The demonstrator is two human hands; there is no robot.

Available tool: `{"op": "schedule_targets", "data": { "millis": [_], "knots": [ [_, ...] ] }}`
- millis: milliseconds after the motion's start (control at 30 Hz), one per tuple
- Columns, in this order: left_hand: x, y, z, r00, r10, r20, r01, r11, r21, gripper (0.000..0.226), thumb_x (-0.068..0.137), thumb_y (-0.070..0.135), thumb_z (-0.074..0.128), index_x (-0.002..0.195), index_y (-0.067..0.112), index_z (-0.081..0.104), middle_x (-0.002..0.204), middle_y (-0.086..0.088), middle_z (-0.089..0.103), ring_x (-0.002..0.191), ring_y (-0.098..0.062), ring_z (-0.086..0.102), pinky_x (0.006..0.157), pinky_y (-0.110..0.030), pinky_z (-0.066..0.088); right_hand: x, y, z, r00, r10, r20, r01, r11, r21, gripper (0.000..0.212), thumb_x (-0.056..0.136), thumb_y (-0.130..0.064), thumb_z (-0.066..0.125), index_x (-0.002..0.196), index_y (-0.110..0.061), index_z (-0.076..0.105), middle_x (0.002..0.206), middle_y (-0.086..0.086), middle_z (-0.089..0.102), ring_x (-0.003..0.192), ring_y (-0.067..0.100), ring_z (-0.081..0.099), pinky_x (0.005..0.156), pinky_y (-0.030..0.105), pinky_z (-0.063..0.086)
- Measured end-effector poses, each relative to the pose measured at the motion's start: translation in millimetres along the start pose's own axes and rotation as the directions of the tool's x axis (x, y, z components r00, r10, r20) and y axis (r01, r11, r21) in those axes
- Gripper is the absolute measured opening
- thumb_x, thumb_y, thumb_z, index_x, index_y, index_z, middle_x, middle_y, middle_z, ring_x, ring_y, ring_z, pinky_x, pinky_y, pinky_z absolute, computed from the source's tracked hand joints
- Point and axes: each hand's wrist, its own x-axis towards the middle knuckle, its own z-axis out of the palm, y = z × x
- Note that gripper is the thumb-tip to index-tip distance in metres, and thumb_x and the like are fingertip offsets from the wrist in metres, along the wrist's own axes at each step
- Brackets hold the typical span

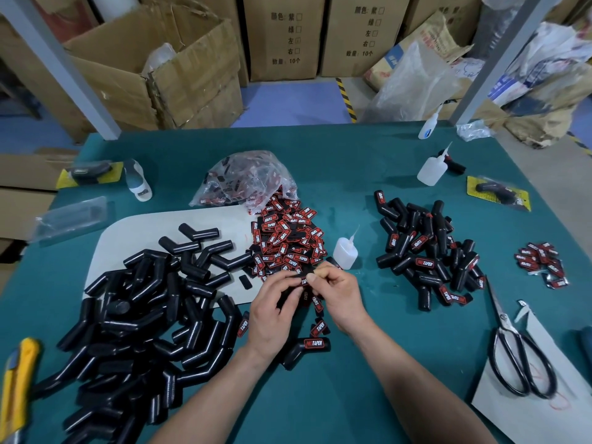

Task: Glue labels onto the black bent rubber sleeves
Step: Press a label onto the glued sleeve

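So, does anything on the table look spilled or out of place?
Yes. The red labels lie spilled from the plastic bag in a loose heap, and one black piece lies alone on the white mat.

held sleeve [289, 299]: mostly hidden by fingers [282, 281] | utility knife [17, 386]: cut off

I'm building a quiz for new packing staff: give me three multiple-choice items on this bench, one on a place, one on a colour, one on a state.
1. The scissors lie: A at far right; B at far left; C at the back.
2. The utility knife is: A red; B yellow; C white.
3. The left hand and right hand: A lie flat; B pinch one label together; C grip bottles.
Answers: A, they lie beside the right edge; B, its casing is yellow; B, both close on the label.
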Motion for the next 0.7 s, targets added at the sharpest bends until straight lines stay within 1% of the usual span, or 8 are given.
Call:
{"op": "schedule_targets", "data": {
  "millis": [67, 133, 267, 333, 467, 533, 567, 700],
  "knots": [
    [-0.2, 0.2, 0.7, 1.0, -0.003, 0.014, 0.003, 1.0, 0.003, 0.021, 0.097, 0.027, 0.065, 0.112, 0.014, 0.074, 0.124, 0.018, 0.063, 0.119, -0.008, 0.063, 0.104, -0.016, 0.043, 0.4, -0.4, -0.1, 1.0, 0.001, -0.018, -0.002, 1.0, -0.026, 0.021, 0.082, -0.024, 0.071, 0.064, -0.019, 0.062, 0.068, -0.008, 0.054, 0.065, 0.009, 0.049, 0.066, 0.02, 0.043],
    [0.2, -0.2, 1.0, 1.0, -0.02, 0.012, 0.02, 1.0, -0.01, 0.02, 0.097, 0.027, 0.066, 0.111, 0.016, 0.074, 0.123, 0.017, 0.064, 0.118, -0.01, 0.063, 0.103, -0.017, 0.044, 1.5, -0.9, -0.7, 1.0, 0.015, -0.015, -0.016, 0.999, -0.045, 0.021, 0.081, -0.027, 0.071, 0.063, -0.021, 0.062, 0.067, -0.01, 0.054, 0.064, 0.008, 0.048, 0.066, 0.02, 0.043],
    [4.0, 0.6, 0.6, 0.995, -0.097, -0.034, 0.095, 0.993, -0.074, 0.014, 0.094, 0.025, 0.07, 0.106, 0.032, 0.072, 0.118, 0.017, 0.067, 0.116, -0.012, 0.065, 0.102, -0.018, 0.045, 1.4, -2.5, -0.8, 0.999, 0.017, 0.036, -0.014, 0.997, -0.08, 0.019, 0.084, -0.03, 0.069, 0.069, -0.019, 0.069, 0.069, -0.01, 0.056, 0.066, 0.008, 0.051, 0.067, 0.02, 0.043],
    [5.6, 2.2, -0.8, 0.993, -0.11, -0.043, 0.105, 0.988, -0.11, 0.014, 0.094, 0.03, 0.069, 0.106, 0.037, 0.071, 0.116, 0.017, 0.068, 0.115, -0.013, 0.065, 0.1, -0.016, 0.045, 1.3, -3.0, -2.1, 0.999, 0.0, 0.05, 0.003, 0.997, -0.079, 0.019, 0.086, -0.022, 0.07, 0.069, -0.013, 0.07, 0.067, -0.004, 0.058, 0.066, 0.011, 0.053, 0.068, 0.023, 0.045],
    [5.9, 3.2, -2.5, 0.991, -0.129, -0.041, 0.121, 0.98, -0.157, 0.013, 0.093, 0.031, 0.069, 0.106, 0.036, 0.071, 0.114, 0.017, 0.07, 0.114, -0.012, 0.066, 0.098, -0.015, 0.045, 0.1, -1.9, -3.3, 0.999, -0.017, 0.035, 0.019, 0.998, -0.064, 0.013, 0.088, 0.004, 0.069, 0.077, -0.002, 0.071, 0.067, 0.008, 0.06, 0.061, 0.016, 0.056, 0.064, 0.025, 0.05],
    [6.2, 3.2, -2.1, 0.989, -0.141, -0.037, 0.132, 0.976, -0.173, 0.013, 0.093, 0.028, 0.07, 0.105, 0.034, 0.071, 0.113, 0.015, 0.07, 0.113, -0.014, 0.066, 0.098, -0.016, 0.046, -0.4, -2.2, -3.1, 0.999, -0.019, 0.039, 0.021, 0.998, -0.061, 0.005, 0.087, 0.01, 0.068, 0.083, 0.007, 0.07, 0.071, 0.011, 0.059, 0.06, 0.016, 0.057, 0.062, 0.025, 0.05],
    [6.6, 2.9, -2.3, 0.988, -0.149, -0.036, 0.14, 0.973, -0.184, 0.012, 0.093, 0.027, 0.071, 0.104, 0.032, 0.072, 0.112, 0.013, 0.07, 0.112, -0.015, 0.066, 0.098, -0.017, 0.047, -0.9, -2.8, -2.3, 0.999, -0.024, 0.045, 0.027, 0.998, -0.065, 0.004, 0.087, 0.011, 0.068, 0.085, 0.008, 0.07, 0.074, 0.01, 0.059, 0.062, 0.015, 0.057, 0.062, 0.025, 0.05],
    [6.5, 3.1, -3.1, 0.988, -0.152, -0.033, 0.143, 0.969, -0.202, 0.012, 0.092, 0.03, 0.069, 0.103, 0.034, 0.071, 0.111, 0.011, 0.071, 0.111, -0.016, 0.067, 0.097, -0.019, 0.048, -1.6, -4.3, -0.7, 0.994, -0.097, 0.059, 0.105, 0.984, -0.144, 0.021, 0.087, 0.008, 0.068, 0.08, -0.011, 0.069, 0.075, 0.005, 0.053, 0.069, 0.009, 0.049, 0.067, 0.022, 0.044]
  ]
}}
